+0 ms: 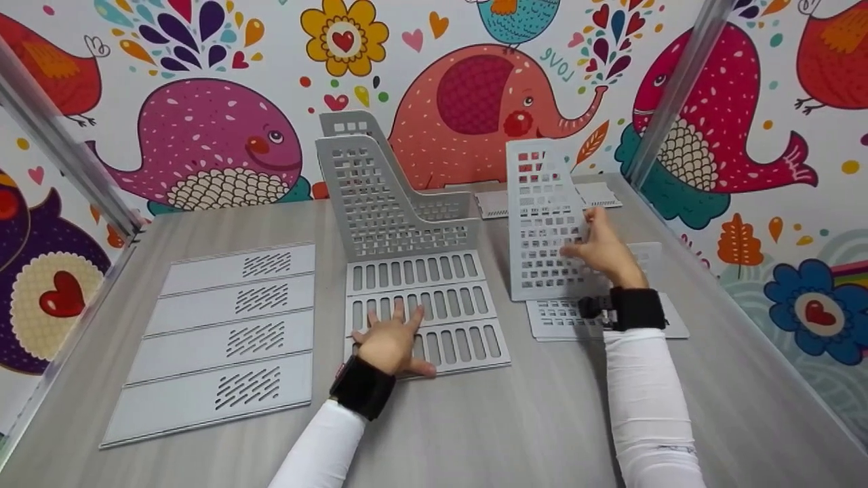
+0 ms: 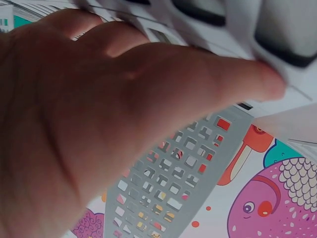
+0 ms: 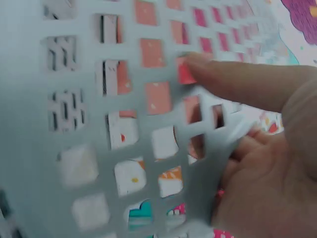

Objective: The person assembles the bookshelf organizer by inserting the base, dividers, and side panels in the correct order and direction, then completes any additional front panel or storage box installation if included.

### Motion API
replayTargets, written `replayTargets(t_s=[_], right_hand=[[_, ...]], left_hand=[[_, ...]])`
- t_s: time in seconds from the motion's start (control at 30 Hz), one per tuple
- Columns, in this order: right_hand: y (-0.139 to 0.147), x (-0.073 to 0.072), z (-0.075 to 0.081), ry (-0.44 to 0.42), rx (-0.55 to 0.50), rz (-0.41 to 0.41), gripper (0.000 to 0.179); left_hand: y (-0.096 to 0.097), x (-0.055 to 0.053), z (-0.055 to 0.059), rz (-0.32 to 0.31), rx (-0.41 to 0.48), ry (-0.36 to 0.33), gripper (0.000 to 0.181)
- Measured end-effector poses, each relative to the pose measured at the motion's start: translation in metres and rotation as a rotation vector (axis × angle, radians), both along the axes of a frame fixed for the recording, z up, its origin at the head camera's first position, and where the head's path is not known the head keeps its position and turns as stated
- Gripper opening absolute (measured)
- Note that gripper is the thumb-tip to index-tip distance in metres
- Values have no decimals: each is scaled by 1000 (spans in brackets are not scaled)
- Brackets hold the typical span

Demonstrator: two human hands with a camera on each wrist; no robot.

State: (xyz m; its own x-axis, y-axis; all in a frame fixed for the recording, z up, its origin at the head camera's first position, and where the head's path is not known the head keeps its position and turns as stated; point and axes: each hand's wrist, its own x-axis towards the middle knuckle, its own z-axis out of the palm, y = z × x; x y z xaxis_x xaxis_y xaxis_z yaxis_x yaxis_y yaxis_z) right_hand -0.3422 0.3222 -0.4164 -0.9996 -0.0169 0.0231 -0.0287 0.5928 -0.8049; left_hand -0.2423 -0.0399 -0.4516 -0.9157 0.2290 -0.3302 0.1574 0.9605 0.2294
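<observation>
My left hand [image 1: 390, 346] lies with spread fingers on a flat grey panel with rows of long slots [image 1: 447, 283]; in the left wrist view its thumb [image 2: 237, 79] presses near a slot. My right hand [image 1: 605, 252] holds a grey perforated side panel [image 1: 513, 224] upright by its slanted edge. In the right wrist view, the thumb [image 3: 247, 82] is on the near face of that panel [image 3: 25, 124] and the fingers [image 3: 250, 148] are behind it. Directly behind the slotted panel stands a grey magazine file [image 1: 336, 196] with perforated sides.
A flat grey panel with groups of slanted slits [image 1: 169, 386] lies on the table [image 1: 542, 420] at left. Below the held panel lies another perforated panel [image 1: 542, 332]. Small light pieces [image 1: 494, 203] lie by the back wall. Metal posts [image 1: 668, 108] stand at both sides.
</observation>
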Motion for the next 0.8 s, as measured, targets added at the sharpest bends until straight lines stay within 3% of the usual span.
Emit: replayTargets(t_s=[0.27, 0.57, 0.8], right_hand=[[-27, -12, -11, 211, 0, 59, 61], [-40, -13, -13, 302, 25, 60, 56], [-39, -15, -17, 313, 7, 63, 57]], left_hand=[[0, -1, 1, -2, 0, -5, 116], [0, 1, 4, -6, -1, -5, 114], [0, 1, 2, 0, 6, -7, 114]])
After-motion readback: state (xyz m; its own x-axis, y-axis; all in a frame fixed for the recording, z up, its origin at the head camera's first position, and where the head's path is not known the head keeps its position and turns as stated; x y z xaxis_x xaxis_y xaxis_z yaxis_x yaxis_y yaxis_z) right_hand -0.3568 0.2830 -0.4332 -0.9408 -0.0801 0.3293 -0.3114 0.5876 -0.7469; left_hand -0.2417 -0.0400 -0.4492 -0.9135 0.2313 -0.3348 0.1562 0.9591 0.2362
